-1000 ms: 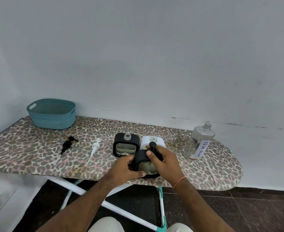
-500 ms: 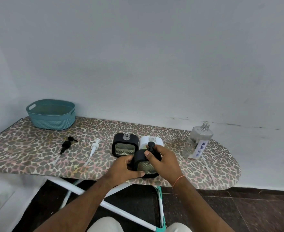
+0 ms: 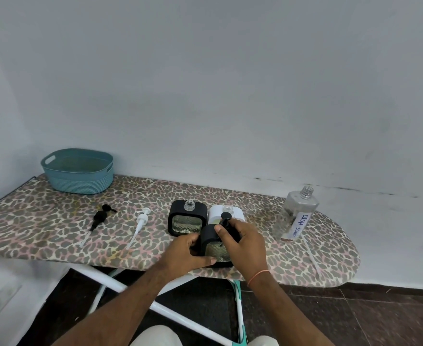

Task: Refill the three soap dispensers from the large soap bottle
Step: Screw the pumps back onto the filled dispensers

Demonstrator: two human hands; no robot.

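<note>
Near the front edge of the board stands a black square dispenser (image 3: 211,243) with a black pump (image 3: 225,219) on top. My left hand (image 3: 185,254) grips its left side and base. My right hand (image 3: 243,242) is curled round the pump collar and top. Behind it stand a second black dispenser (image 3: 186,218) with an open neck and a white dispenser (image 3: 226,214), also uncapped. The large clear soap bottle (image 3: 296,213), labelled DISH SOAP, stands uncapped at the right.
The leopard-print ironing board (image 3: 43,228) carries a loose black pump (image 3: 100,218) and a loose white pump (image 3: 140,222) at left centre. A teal basket (image 3: 78,171) sits at the back left. The wall rises right behind the board.
My hands stay on the front black dispenser. My right hand has shifted slightly round the pump top; the view has drifted a little.
</note>
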